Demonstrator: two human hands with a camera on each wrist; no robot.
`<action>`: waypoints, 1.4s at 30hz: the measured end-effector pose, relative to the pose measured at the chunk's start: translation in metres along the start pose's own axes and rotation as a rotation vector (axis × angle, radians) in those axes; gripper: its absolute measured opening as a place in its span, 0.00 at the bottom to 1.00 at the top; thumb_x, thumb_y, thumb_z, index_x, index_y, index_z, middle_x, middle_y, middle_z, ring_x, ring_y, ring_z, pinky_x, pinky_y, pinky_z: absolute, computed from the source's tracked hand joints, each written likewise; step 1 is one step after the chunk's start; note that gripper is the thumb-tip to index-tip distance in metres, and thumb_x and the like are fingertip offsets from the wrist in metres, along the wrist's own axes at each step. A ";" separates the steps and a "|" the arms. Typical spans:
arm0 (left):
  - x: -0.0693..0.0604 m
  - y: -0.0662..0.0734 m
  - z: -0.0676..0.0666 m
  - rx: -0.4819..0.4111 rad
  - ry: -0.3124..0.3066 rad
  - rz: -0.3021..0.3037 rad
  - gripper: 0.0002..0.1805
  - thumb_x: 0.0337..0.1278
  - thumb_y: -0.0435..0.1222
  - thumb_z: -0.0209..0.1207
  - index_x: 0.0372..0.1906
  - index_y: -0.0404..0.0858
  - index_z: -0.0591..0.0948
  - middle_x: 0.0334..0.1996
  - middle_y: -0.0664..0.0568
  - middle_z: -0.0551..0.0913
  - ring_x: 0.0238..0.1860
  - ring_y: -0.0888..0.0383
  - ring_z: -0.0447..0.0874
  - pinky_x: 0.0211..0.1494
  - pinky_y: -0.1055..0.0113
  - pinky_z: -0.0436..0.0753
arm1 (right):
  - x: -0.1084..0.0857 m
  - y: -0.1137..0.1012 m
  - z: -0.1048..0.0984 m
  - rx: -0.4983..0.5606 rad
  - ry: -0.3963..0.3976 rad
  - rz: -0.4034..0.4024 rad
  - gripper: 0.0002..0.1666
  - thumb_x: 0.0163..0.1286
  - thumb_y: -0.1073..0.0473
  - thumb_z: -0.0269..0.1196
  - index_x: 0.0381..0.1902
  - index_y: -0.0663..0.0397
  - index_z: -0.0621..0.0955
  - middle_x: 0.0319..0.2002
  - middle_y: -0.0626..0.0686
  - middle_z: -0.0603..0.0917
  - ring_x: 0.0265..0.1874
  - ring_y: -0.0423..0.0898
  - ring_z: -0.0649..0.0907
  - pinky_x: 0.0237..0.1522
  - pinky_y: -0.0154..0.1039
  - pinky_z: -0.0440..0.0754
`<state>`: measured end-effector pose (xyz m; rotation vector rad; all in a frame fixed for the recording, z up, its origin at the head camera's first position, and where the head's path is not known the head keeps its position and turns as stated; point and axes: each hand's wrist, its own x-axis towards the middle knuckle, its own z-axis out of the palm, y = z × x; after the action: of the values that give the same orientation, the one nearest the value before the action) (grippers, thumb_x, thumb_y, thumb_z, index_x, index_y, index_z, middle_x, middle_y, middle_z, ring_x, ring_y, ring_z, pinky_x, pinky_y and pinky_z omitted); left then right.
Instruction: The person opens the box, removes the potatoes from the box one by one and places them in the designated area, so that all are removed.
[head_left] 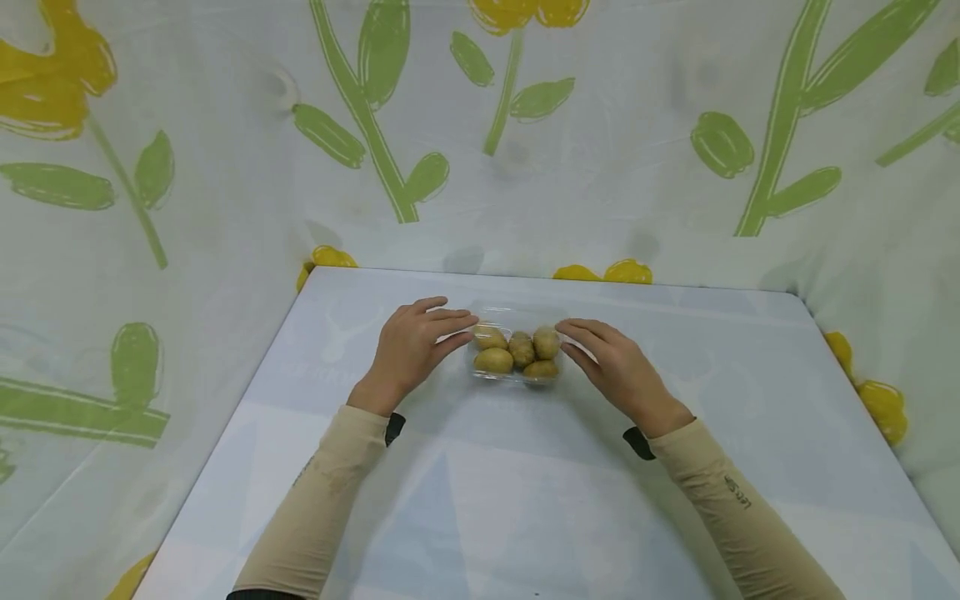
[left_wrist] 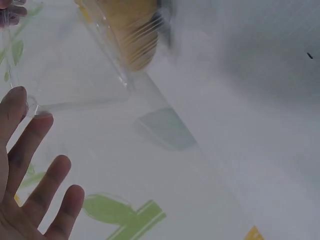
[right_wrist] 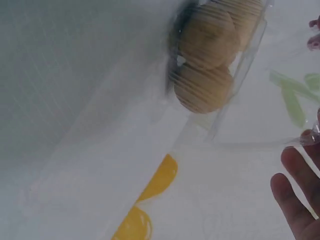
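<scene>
A clear plastic box (head_left: 517, 379) holding several potatoes (head_left: 493, 361) sits toward the far part of the table. Its transparent lid (left_wrist: 82, 103) is lifted away from the potatoes. My left hand (head_left: 416, 346) pinches one lid corner between thumb and index finger, its other fingers spread apart. At the opposite corner, my right hand (head_left: 618, 371) pinches the lid with its fingertips; its thumb is partly cut off in the right wrist view. Ribbed plastic walls cover the potatoes seen in both wrist views.
The white table (head_left: 525, 500) has a faint pale-blue pattern. Behind and beside it hangs a pale curtain (head_left: 570, 200) with green stems and yellow flowers, close to the table's far edge.
</scene>
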<state>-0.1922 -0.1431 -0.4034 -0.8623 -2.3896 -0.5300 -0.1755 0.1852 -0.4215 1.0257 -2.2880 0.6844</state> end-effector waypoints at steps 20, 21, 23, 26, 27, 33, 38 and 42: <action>0.044 -0.015 -0.005 0.050 0.128 -0.017 0.10 0.60 0.42 0.71 0.46 0.49 0.92 0.36 0.56 0.91 0.42 0.53 0.87 0.30 0.60 0.83 | 0.034 0.024 -0.021 -0.029 0.058 -0.005 0.16 0.61 0.71 0.72 0.47 0.59 0.85 0.40 0.53 0.89 0.35 0.50 0.88 0.36 0.45 0.87; 0.046 -0.017 -0.005 0.055 0.123 -0.011 0.11 0.60 0.43 0.70 0.47 0.49 0.92 0.36 0.56 0.91 0.42 0.53 0.87 0.29 0.60 0.83 | 0.036 0.026 -0.022 -0.036 0.057 -0.001 0.16 0.62 0.71 0.72 0.48 0.59 0.85 0.39 0.53 0.89 0.35 0.50 0.88 0.35 0.45 0.86; 0.051 -0.021 -0.005 0.062 0.110 -0.001 0.11 0.61 0.44 0.70 0.47 0.49 0.92 0.36 0.56 0.91 0.41 0.53 0.87 0.28 0.60 0.83 | 0.041 0.030 -0.023 -0.058 0.054 -0.002 0.17 0.62 0.69 0.73 0.50 0.58 0.83 0.38 0.52 0.89 0.32 0.50 0.88 0.32 0.45 0.86; 0.060 -0.028 -0.006 0.064 0.088 0.018 0.11 0.61 0.44 0.69 0.47 0.50 0.92 0.35 0.56 0.91 0.40 0.53 0.88 0.27 0.60 0.83 | 0.048 0.036 -0.026 -0.113 0.044 -0.029 0.18 0.63 0.66 0.73 0.50 0.56 0.83 0.36 0.52 0.89 0.29 0.49 0.88 0.28 0.44 0.85; 0.064 -0.029 -0.007 0.064 0.082 0.027 0.11 0.61 0.44 0.70 0.47 0.49 0.92 0.34 0.56 0.91 0.40 0.53 0.88 0.27 0.60 0.83 | 0.051 0.038 -0.026 -0.129 0.042 -0.042 0.18 0.62 0.65 0.74 0.50 0.56 0.83 0.35 0.52 0.89 0.28 0.49 0.87 0.27 0.44 0.85; 0.080 -0.037 -0.011 0.072 0.054 0.063 0.11 0.61 0.42 0.70 0.47 0.48 0.92 0.34 0.54 0.91 0.38 0.52 0.88 0.29 0.58 0.84 | 0.063 0.050 -0.029 -0.178 0.046 -0.062 0.16 0.63 0.65 0.73 0.49 0.54 0.84 0.35 0.51 0.89 0.28 0.48 0.87 0.24 0.45 0.83; 0.087 -0.041 -0.010 0.038 -0.010 -0.031 0.12 0.64 0.44 0.68 0.49 0.49 0.91 0.37 0.54 0.91 0.40 0.52 0.88 0.30 0.58 0.84 | 0.070 0.056 -0.030 -0.124 0.014 0.028 0.14 0.68 0.63 0.70 0.51 0.53 0.84 0.38 0.51 0.89 0.33 0.48 0.88 0.29 0.46 0.84; 0.093 -0.047 -0.005 0.005 -0.065 -0.120 0.13 0.66 0.47 0.65 0.51 0.51 0.90 0.38 0.55 0.91 0.41 0.54 0.87 0.31 0.58 0.83 | 0.076 0.061 -0.028 -0.080 -0.023 0.134 0.15 0.71 0.60 0.67 0.55 0.53 0.83 0.40 0.51 0.88 0.37 0.48 0.87 0.37 0.46 0.86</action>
<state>-0.2824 -0.1360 -0.3517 -0.7476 -2.5121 -0.5495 -0.2585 0.1994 -0.3660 0.8534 -2.4003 0.6320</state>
